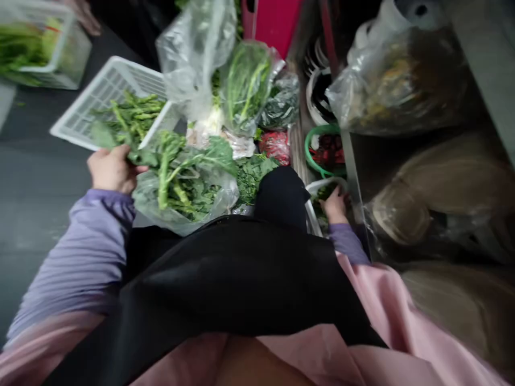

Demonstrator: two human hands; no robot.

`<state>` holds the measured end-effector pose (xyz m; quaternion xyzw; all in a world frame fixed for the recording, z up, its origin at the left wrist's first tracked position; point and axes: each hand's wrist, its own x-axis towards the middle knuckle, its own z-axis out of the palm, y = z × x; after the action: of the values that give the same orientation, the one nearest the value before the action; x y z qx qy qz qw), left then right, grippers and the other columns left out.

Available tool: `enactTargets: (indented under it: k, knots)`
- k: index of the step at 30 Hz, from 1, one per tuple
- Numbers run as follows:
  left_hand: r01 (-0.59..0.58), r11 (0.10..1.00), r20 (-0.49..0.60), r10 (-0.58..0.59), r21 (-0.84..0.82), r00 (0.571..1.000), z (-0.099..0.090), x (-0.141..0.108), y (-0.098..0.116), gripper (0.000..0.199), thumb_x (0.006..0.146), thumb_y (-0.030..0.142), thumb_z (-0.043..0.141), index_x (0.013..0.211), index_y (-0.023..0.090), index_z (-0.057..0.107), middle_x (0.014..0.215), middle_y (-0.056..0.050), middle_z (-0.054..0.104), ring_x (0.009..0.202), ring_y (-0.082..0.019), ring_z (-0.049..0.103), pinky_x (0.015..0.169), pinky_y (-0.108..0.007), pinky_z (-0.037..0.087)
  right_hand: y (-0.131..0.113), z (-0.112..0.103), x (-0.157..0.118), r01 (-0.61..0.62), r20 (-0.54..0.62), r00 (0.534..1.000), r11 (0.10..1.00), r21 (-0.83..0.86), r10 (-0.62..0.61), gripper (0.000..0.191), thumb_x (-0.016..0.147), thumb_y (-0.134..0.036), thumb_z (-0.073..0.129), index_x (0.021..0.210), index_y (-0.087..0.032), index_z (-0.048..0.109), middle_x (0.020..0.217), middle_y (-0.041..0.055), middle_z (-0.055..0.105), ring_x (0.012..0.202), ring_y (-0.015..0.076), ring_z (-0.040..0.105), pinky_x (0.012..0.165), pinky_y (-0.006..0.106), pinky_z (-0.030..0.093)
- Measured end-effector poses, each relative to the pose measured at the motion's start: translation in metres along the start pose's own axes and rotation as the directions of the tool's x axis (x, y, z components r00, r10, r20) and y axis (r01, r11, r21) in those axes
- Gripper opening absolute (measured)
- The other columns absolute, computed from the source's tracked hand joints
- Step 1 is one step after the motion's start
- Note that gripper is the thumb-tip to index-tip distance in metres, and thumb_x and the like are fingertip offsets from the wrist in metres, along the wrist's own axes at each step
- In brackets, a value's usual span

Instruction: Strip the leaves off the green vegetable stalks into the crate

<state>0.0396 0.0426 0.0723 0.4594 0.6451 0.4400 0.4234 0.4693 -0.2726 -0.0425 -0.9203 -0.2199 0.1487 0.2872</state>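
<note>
My left hand is closed on a leafy green stalk, its leaves spreading over the near side of a white plastic basket. Thick cut green stems lie inside that basket. Beside the hand, a clear plastic bag lies open around leafy stalks. On the far right, my right hand reaches down into a white container with dark greens in it. Its fingers are curled, and what they hold, if anything, is hidden.
Bagged greens, a red bag and loose leaves lie ahead. A green-rimmed basket sits under a metal shelf with bags on it. At upper left are another white basket and another person's hand.
</note>
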Motion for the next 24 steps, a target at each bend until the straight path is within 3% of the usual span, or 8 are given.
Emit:
enactTargets:
  k: [3,6,10,12,17,20,22,24]
  knots:
    - [0.130,0.982,0.061,-0.123,-0.138,0.991,0.008,-0.010,0.027,0.008,0.079,0.016,0.057,0.083,0.013,0.050,0.061,0.005,0.053,0.054,-0.004,0.051,0.052,-0.019,0.056,-0.070,0.013,-0.010,0.316,0.083,0.945,0.948,0.029,-0.317,0.054,0.073,-0.027,0.063,0.124,-0.016,0.051,0.126,0.0187,0.054,0.109,0.0279,0.055,0.094,0.045,0.041]
    - [0.181,0.956,0.190,-0.138,-0.232,0.972,0.016,-0.023,0.050,0.007,0.085,0.016,0.055,0.085,0.013,0.049,0.060,0.005,0.050,0.051,-0.004,0.051,0.058,-0.022,0.057,-0.158,0.044,-0.042,0.503,0.298,0.758,0.811,0.300,-0.580,0.039,0.069,-0.030,0.070,0.107,-0.019,0.063,0.115,0.0127,0.062,0.111,0.0277,0.053,0.096,0.043,0.042]
    - [0.199,0.944,0.383,-0.087,-0.264,0.920,0.027,-0.048,0.072,0.007,0.087,0.017,0.054,0.090,0.011,0.050,0.064,0.003,0.055,0.054,-0.006,0.057,0.058,-0.023,0.055,-0.246,0.101,-0.094,-0.009,0.701,0.447,0.781,0.625,-0.556,0.038,0.066,-0.039,0.076,0.098,-0.022,0.063,0.093,0.0058,0.067,0.089,0.0208,0.060,0.077,0.036,0.051]
    - [0.215,0.938,0.417,-0.087,-0.271,0.905,0.034,-0.058,0.076,0.009,0.087,0.018,0.054,0.093,0.011,0.051,0.064,0.003,0.056,0.053,-0.007,0.057,0.055,-0.021,0.053,-0.268,0.124,-0.109,-0.291,0.750,0.338,0.695,0.658,-0.569,0.036,0.071,-0.047,0.070,0.095,-0.023,0.060,0.086,0.0029,0.067,0.083,0.0178,0.061,0.069,0.032,0.052]
    - [0.158,0.944,0.460,-0.009,-0.288,0.888,0.048,-0.066,0.066,0.023,0.087,0.034,0.053,0.096,0.012,0.055,0.073,-0.001,0.060,0.055,-0.008,0.057,0.052,-0.019,0.049,-0.277,0.140,-0.120,-0.579,0.743,0.392,0.482,0.658,-0.543,0.029,0.074,-0.047,0.065,0.087,-0.022,0.057,0.075,0.0006,0.065,0.072,0.0172,0.062,0.059,0.029,0.051]
    - [-0.063,0.981,0.350,0.125,-0.184,0.928,0.052,-0.075,0.038,0.033,0.079,0.041,0.063,0.098,0.014,0.059,0.087,-0.005,0.063,0.076,-0.013,0.061,0.067,-0.025,0.052,-0.271,0.139,-0.120,-0.632,0.766,0.445,0.444,0.635,-0.463,0.026,0.076,-0.045,0.060,0.084,-0.021,0.056,0.067,0.0000,0.063,0.066,0.0170,0.061,0.055,0.028,0.050]
    - [-0.194,0.978,0.242,0.208,-0.081,0.948,0.055,-0.087,0.012,0.045,0.068,0.035,0.075,0.105,0.014,0.059,0.102,-0.008,0.061,0.092,-0.018,0.059,0.080,-0.029,0.051,-0.270,0.141,-0.120,-0.632,0.749,0.500,0.407,0.659,-0.435,0.027,0.075,-0.046,0.059,0.082,-0.020,0.055,0.065,-0.0005,0.061,0.064,0.0161,0.060,0.055,0.028,0.050]
    - [-0.157,0.986,0.308,0.165,-0.052,0.937,0.058,-0.101,-0.016,0.063,0.059,0.030,0.081,0.115,0.014,0.057,0.111,-0.011,0.059,0.098,-0.020,0.058,0.086,-0.032,0.049,-0.271,0.145,-0.123,-0.578,0.674,0.603,0.348,0.738,-0.427,0.027,0.071,-0.042,0.064,0.081,-0.020,0.054,0.065,-0.0022,0.060,0.062,0.0135,0.059,0.056,0.025,0.049]
